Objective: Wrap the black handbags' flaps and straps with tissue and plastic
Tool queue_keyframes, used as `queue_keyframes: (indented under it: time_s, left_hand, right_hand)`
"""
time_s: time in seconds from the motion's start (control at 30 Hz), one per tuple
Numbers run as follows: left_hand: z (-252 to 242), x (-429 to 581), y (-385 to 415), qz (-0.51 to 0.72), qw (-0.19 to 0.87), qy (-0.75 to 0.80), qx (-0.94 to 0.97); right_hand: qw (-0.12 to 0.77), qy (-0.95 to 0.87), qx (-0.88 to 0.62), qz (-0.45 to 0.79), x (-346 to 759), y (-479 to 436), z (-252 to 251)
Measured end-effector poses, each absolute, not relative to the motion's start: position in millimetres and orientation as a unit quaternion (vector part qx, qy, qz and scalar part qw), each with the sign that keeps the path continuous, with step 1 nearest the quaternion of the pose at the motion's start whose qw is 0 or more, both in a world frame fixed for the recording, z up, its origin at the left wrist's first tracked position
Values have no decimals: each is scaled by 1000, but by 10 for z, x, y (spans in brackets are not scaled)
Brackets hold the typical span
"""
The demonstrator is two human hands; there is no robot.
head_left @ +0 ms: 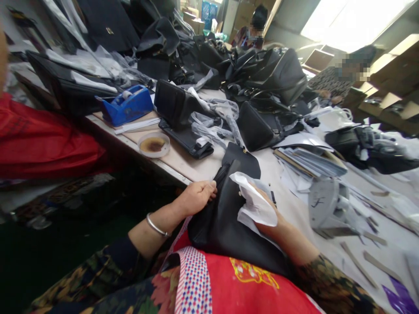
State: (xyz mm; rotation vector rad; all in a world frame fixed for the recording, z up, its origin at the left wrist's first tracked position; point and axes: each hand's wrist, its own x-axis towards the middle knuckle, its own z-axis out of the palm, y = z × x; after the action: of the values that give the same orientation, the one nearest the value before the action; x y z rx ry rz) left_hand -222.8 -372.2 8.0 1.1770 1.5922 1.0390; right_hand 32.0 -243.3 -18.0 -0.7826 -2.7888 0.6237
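Observation:
A black handbag [225, 218] rests at the table's near edge against my red apron [235, 279], its flap [240, 159] lying out over the tabletop. My left hand [198, 196], with a silver bangle at the wrist, is closed on the bag's left edge, thumb pressed to the fingers. White tissue paper [257, 205] is gripped in my right hand [271, 220] over the bag's face; the paper covers most of those fingers.
A blue tape dispenser [126, 104], a round dish [153, 145] with brown residue and a grey tape dispenser [329, 205] stand on the table [291, 226]. Black bags [258, 124] pile up beyond. Two people are further back. Red fabric [42, 139] hangs at left.

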Motion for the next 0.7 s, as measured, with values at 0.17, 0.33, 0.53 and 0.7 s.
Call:
queue_keyframes:
  time_s: [0.17,0.33,0.53,0.7]
  left_hand:
    - [236,-2085,-3528,394,373,677,497]
    - [57,-2123,-3526,375,400,697,462]
    - [258,-2289,-3593,347,282,735,509]
    - [1158,-1958,-3589,371,55,618,691]
  right_hand:
    - [42,-949,-263,168,270,-2498,-43]
    - [34,-939,-302,162,159,-2543,71]
    - [-9,-914,-391,105,-37,-2716,-25]
    - [-9,-917,-388,95,-86,-2715,-106]
